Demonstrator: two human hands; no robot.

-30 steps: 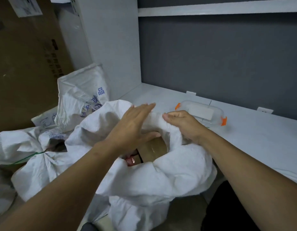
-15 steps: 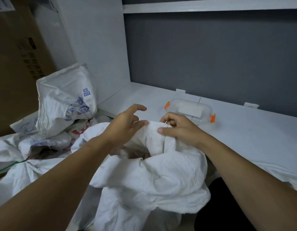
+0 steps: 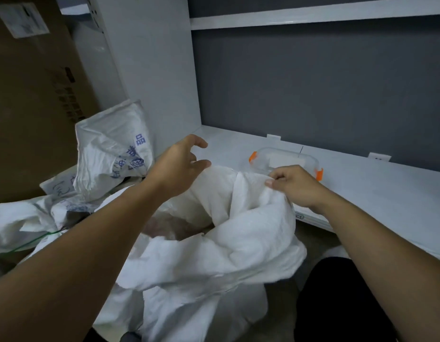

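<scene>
**Left grip lets go, sack mouth held from one side only**

A second ago the left grip [image 3: 179, 166] lay flat across the mouth of the large white woven plastic sack [image 3: 238, 255]. It has since lifted off and now hovers over the far rim, released, fingers loosely curved around nothing and the thumb just at the fabric. The right grip [image 3: 293, 186] has stayed clenched on a fold of the rim, pinching it between thumb and fingers.

The sack stands between the two forearms, against the front edge of the white tabletop [image 3: 374, 193]. Just behind the right grip lies a clear plastic box with orange clips [image 3: 285, 159].

The mouth now gapes wider, though what lies inside is too blurred to name. The left grip probably needs a fresh hold on the opposite rim before the opening can be spread.
</scene>
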